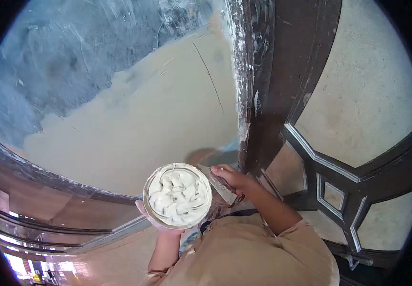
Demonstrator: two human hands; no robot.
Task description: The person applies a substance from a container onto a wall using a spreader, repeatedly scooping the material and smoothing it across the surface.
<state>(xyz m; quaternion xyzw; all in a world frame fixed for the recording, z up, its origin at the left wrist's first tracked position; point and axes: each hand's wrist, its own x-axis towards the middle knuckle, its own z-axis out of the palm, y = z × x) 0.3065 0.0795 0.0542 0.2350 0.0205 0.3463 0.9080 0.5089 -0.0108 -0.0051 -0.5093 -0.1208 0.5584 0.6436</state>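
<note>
My left hand (pixel 154 220) supports a round tub (pixel 145 195) from its left side and underneath; most of the fingers are hidden by it. Thick white putty (pixel 177 195) with swirled ridges fills the tub nearly to the rim. Just to the right, my right hand (pixel 229 177) is closed around a putty knife (pixel 221 189), its broad blade smeared with pale filler and close beside the tub's rim. In front is a wall with a smooth beige coat (pixel 134 124) over its lower part and a rough blue-grey surface (pixel 96 47) above. A thin dark line crosses the beige coat.
A dark wooden frame (pixel 258 76) splashed with white borders the wall on the right. Beyond it stands a dark door (pixel 320 157) with pale panels and silvery trim. A curved ledge (pixel 72 183) edges the wall's lower left, above tan floor tiles (pixel 115 255).
</note>
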